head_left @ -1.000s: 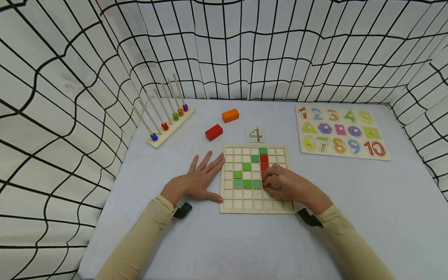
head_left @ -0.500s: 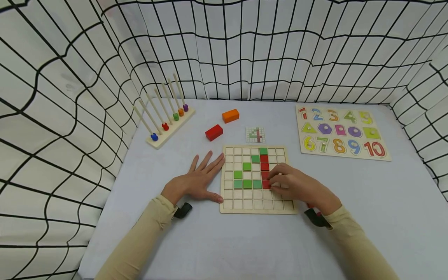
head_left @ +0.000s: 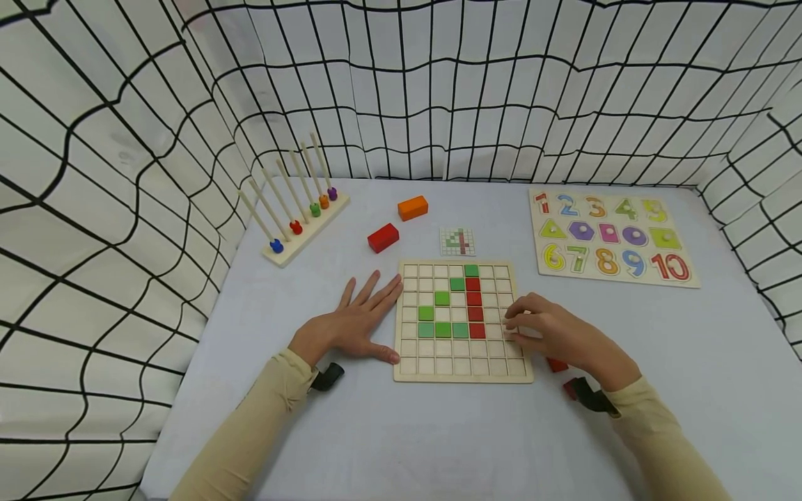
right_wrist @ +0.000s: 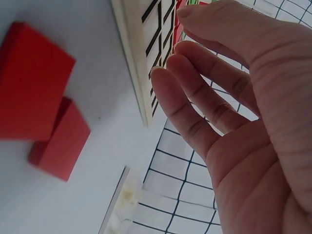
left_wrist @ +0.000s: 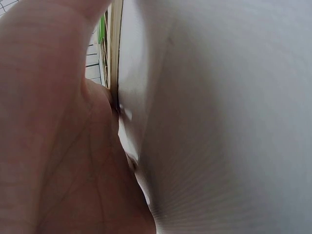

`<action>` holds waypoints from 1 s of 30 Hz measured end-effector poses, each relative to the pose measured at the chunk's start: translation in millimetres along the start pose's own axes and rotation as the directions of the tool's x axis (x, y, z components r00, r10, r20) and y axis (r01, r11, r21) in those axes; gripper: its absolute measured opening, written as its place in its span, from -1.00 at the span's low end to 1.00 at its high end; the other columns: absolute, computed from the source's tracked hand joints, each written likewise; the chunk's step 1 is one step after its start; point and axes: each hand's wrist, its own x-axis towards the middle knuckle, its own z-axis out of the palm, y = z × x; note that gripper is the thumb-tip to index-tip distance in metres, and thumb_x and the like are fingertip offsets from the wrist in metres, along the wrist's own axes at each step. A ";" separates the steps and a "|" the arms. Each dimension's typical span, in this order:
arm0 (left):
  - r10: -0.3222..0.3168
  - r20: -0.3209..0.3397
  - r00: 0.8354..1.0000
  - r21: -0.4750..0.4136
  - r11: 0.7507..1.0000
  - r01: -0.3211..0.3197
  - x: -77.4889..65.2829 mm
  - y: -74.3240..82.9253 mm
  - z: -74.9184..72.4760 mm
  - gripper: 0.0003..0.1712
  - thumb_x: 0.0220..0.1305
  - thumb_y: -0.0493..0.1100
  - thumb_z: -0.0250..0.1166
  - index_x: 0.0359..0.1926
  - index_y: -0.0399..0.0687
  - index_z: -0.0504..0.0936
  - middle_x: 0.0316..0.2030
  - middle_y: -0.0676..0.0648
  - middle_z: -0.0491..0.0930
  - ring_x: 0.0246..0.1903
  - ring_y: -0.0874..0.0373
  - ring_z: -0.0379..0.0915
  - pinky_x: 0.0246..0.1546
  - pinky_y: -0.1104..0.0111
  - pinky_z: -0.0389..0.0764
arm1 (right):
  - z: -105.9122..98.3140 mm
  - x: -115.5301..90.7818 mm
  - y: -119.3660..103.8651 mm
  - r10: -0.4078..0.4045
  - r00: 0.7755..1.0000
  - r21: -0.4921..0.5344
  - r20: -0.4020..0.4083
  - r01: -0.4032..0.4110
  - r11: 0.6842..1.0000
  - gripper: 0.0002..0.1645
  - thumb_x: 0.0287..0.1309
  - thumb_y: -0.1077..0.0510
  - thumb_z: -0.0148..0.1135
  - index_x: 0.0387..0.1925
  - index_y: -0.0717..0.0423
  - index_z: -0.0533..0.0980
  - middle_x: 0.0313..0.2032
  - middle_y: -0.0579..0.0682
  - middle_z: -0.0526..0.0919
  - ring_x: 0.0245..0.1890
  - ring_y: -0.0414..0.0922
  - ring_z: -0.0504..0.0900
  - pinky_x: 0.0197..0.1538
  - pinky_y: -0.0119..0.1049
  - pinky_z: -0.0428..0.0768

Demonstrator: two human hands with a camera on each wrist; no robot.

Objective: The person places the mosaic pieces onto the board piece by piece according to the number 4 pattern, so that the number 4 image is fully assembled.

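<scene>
A wooden grid board lies on the table with green tiles and a column of red tiles set in its cells, forming a 4. Spread flat on the table, my left hand has its fingertips and thumb at the board's left edge. My right hand hovers over the board's right side, fingers loosely bent. Nothing sits between its thumb and fingers in the right wrist view. Beneath that wrist lie two red blocks, partly hidden in the head view.
Above the board lies a small pattern card showing a 4. A red block and an orange block are left of it. A peg stand with beads stands back left; a number puzzle lies back right. Black netting surrounds the table.
My right hand has let go of the lowest red tile and moved right, uncovering the whole red column. The red blocks by its wrist have come into view. My left hand stays still.
</scene>
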 end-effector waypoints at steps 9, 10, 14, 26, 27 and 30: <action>0.002 -0.001 1.000 -0.005 1.000 -0.002 -0.4 0.0 0.4 0.53 0.17 0.56 0.41 0.76 0.02 -0.33 0.77 0.01 -0.46 0.73 -0.22 -0.69 0.63 -0.35 -0.53 | -5.6 -17.6 3.4 0.085 0.995 0.003 0.049 -0.085 0.996 -0.72 0.03 0.31 0.66 -0.16 0.15 0.81 -0.05 0.05 0.71 -0.04 -0.03 0.72 -0.03 -0.19 0.83; 0.003 -0.001 1.000 -0.008 1.000 -0.003 -0.6 -0.1 0.3 0.53 0.17 0.55 0.41 0.76 0.02 -0.33 0.77 0.01 -0.46 0.73 -0.22 -0.70 0.63 -0.35 -0.53 | -6.0 -19.4 3.9 0.085 0.995 0.002 0.047 -0.085 0.996 -0.72 0.03 0.31 0.66 -0.17 0.15 0.81 -0.05 0.04 0.71 -0.05 -0.04 0.72 -0.04 -0.19 0.83; 0.009 -0.006 1.000 -0.017 1.000 -0.010 -0.6 -0.7 0.6 0.53 0.18 0.54 0.42 0.76 0.01 -0.32 0.77 0.01 -0.46 0.73 -0.23 -0.69 0.63 -0.35 -0.53 | -7.0 -25.2 6.0 0.072 0.997 -0.011 0.031 -0.072 0.997 -0.71 -0.02 0.33 0.68 -0.19 0.15 0.81 -0.08 0.03 0.72 -0.08 -0.06 0.71 -0.09 -0.22 0.83; 0.013 -0.013 1.000 -0.023 1.000 -0.013 -0.2 -1.5 1.3 0.53 0.18 0.55 0.41 0.76 0.02 -0.32 0.77 0.02 -0.46 0.73 -0.22 -0.69 0.63 -0.36 -0.53 | -6.3 -41.3 8.0 0.096 0.995 -0.030 0.032 -0.095 0.995 -0.69 -0.08 0.31 0.72 -0.23 0.11 0.80 -0.13 -0.01 0.73 -0.11 -0.05 0.73 -0.09 -0.20 0.83; 0.013 -0.013 1.000 -0.022 1.000 -0.013 -0.3 -1.6 1.4 0.53 0.17 0.55 0.41 0.76 0.02 -0.32 0.77 0.02 -0.46 0.73 -0.22 -0.70 0.63 -0.36 -0.53 | -5.9 -42.8 8.3 0.093 0.995 -0.031 0.025 -0.092 0.995 -0.69 -0.09 0.30 0.73 -0.24 0.10 0.80 -0.13 -0.01 0.73 -0.12 -0.06 0.72 -0.11 -0.21 0.83; 0.013 -0.015 1.000 -0.022 1.000 -0.014 -0.4 -1.7 0.8 0.53 0.17 0.55 0.42 0.76 0.02 -0.32 0.77 0.01 -0.46 0.73 -0.22 -0.69 0.63 -0.36 -0.53 | -5.4 -46.9 7.9 0.088 0.996 -0.030 0.007 -0.088 0.996 -0.69 -0.10 0.29 0.74 -0.25 0.06 0.80 -0.14 -0.04 0.73 -0.15 -0.09 0.71 -0.14 -0.26 0.83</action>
